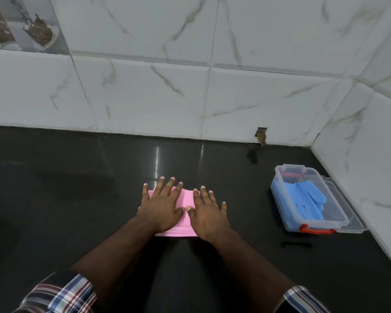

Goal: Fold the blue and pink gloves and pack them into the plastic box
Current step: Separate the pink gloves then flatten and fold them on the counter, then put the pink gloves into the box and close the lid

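Head view of a dark, glossy countertop (pixel 77 177) set against white marble-patterned wall tiles (pixel 167 91). The left hand (pixel 161 205) and the right hand (pixel 207 213) lay flat, palms down and side by side, on the folded pink gloves (pixel 186 201) near the centre of the counter. The fingers of both hands were straight and spread, pressing the pink material against the surface; the two thumbs nearly met over the middle of the fold. Pink edges showed beyond the fingertips on the far side and below the palms on the near side. The clear plastic box (pixel 280 199) stood well apart to the right, near the side wall, with its red latch (pixel 315 230) on the near end. The blue gloves (pixel 307 199) lay inside it, fingers pointing right. A transparent lid (pixel 350 222) lay flat just beside the box on its right side. Plaid sleeves (pixel 61 292) covered both forearms at the near edge.
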`<action>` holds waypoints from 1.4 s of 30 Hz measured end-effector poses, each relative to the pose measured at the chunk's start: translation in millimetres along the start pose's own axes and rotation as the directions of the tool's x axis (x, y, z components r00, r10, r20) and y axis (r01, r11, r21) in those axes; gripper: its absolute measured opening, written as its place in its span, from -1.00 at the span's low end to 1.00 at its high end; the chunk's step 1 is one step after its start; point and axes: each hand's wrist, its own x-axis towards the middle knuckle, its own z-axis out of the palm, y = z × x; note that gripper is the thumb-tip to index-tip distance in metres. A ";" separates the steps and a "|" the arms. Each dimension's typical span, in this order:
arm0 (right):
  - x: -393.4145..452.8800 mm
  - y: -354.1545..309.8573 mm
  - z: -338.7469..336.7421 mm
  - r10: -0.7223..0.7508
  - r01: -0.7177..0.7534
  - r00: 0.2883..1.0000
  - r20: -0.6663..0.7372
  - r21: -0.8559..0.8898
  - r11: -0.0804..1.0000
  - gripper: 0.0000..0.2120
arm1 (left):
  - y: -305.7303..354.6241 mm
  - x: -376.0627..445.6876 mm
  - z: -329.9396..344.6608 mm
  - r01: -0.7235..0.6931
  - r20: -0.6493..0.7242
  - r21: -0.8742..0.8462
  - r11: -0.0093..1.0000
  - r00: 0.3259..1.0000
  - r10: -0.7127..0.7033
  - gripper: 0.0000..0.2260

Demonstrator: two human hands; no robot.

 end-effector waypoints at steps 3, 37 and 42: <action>-9.2 16.7 -24.5 0.017 -0.015 0.998 -0.068 0.018 1.000 -0.40 | 37.4 6.8 -7.4 -0.063 -0.105 -0.106 0.992 0.993 0.051 -0.39; -25.6 6.9 -71.1 0.070 -0.007 0.990 -0.120 0.462 0.887 -0.50 | 81.8 4.9 -27.5 -0.066 -0.094 -0.716 0.695 0.996 -0.002 -0.54; -21.9 -13.2 -66.4 0.076 -0.017 0.992 -0.102 0.489 0.872 -0.47 | 52.8 5.5 -23.9 -0.049 -0.077 -0.679 0.732 0.997 -0.004 -0.46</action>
